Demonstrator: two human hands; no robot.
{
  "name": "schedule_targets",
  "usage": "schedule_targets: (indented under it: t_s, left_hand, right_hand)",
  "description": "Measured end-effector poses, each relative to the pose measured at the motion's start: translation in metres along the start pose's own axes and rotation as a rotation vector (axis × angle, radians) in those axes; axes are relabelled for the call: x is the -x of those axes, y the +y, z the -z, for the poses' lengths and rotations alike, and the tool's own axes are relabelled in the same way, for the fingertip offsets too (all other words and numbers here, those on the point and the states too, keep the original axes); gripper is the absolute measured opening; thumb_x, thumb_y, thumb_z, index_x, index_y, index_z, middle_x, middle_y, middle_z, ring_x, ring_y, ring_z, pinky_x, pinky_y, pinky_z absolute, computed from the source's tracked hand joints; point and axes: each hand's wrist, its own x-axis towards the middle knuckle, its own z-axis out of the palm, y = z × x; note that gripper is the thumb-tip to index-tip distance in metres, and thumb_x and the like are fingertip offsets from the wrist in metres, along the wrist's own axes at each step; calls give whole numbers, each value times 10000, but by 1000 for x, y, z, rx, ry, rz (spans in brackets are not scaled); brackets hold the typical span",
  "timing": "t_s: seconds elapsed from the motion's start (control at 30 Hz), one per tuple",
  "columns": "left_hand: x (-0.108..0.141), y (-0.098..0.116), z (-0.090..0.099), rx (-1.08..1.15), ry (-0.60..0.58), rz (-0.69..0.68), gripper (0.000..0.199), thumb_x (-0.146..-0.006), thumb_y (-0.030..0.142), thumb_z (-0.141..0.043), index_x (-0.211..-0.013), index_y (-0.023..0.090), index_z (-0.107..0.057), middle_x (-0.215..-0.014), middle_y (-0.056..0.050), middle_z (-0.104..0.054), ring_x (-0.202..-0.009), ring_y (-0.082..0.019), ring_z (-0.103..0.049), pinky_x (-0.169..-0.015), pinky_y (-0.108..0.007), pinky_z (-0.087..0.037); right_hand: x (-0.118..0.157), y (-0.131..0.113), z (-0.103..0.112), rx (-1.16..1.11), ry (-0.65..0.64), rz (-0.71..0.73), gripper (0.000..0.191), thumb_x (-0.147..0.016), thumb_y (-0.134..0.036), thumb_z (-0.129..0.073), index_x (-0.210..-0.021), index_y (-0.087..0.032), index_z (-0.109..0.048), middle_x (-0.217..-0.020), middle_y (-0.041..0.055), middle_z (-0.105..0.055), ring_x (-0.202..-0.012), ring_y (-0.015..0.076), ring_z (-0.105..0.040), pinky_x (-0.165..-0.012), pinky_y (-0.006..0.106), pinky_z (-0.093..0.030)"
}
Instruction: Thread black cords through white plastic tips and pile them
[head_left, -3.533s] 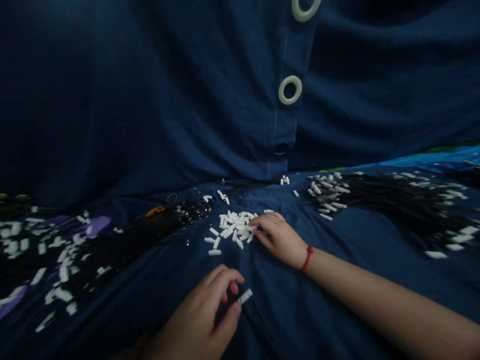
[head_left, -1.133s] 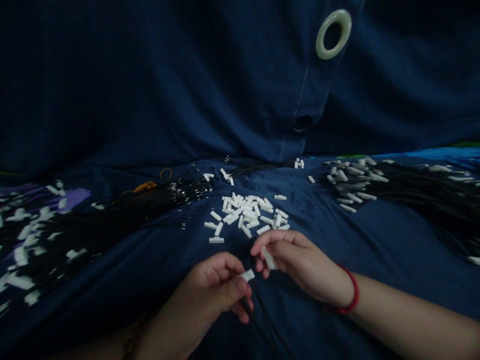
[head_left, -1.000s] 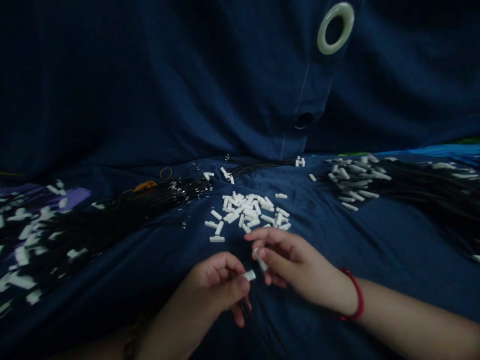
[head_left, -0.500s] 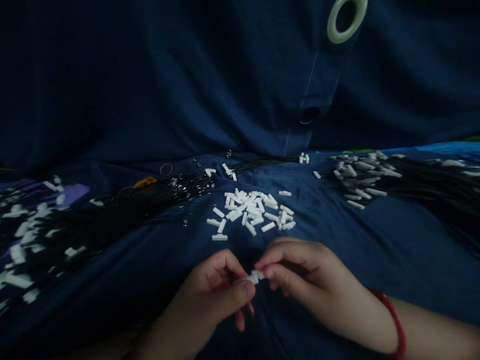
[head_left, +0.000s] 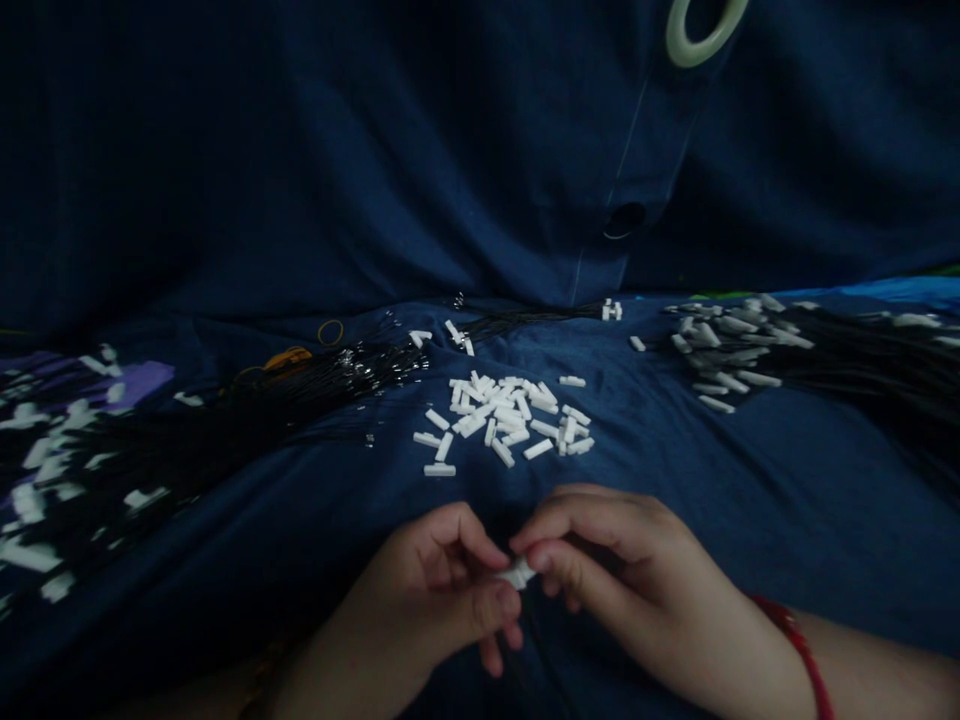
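Note:
Between my two hands is a small white plastic connector (head_left: 517,573), with dark wires hanging down below it. My left hand (head_left: 442,590) pinches its left end between thumb and forefinger. At the right end, the thumb and fingertips of my right hand (head_left: 615,570) close on the same piece; a red band circles that wrist. The fingers cover much of the connector, so its exact form is hard to make out. Just beyond my hands lies a loose pile of white connector housings (head_left: 510,410) on dark blue cloth (head_left: 360,540).
Black wires with bare metal ends (head_left: 352,370) lie left of the pile. Wire bundles with white connectors sit at far left (head_left: 45,460) and right (head_left: 739,335). An orange rubber band (head_left: 289,358) rests at the back left. Behind hangs a blue curtain (head_left: 375,150) with a pale ring.
Both hands have shifted slightly down, still holding the connector. My left thumb and forefinger look a little further apart. The camera view has moved slightly.

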Motion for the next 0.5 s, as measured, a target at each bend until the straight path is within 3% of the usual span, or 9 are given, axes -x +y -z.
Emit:
schedule_targets:
  t_s: [0.3, 0.5]
  left_hand:
    - [0, -3, 0, 13, -22, -1, 200, -685, 181, -661, -808, 137, -509, -704, -27, -625, -598, -115, -587, -494, -197, -465]
    - [1, 1, -2, -38, 39, -14, 153, -693, 167, -642, -829, 125, -587, -685, -33, -624, -581, -116, -572, -477, -193, -461]
  right_hand:
    - [3, -2, -6, -178, 18, -69, 137, -858, -245, -483, -851, -173, -599, -748, 5, -575, -574, 64, -553, -522, 159, -460]
    - [4, -1, -6, -323, 19, -117, 106, -830, -240, -531, -829, -154, -593, -735, 12, -597, -580, 72, -563, -519, 159, -468]
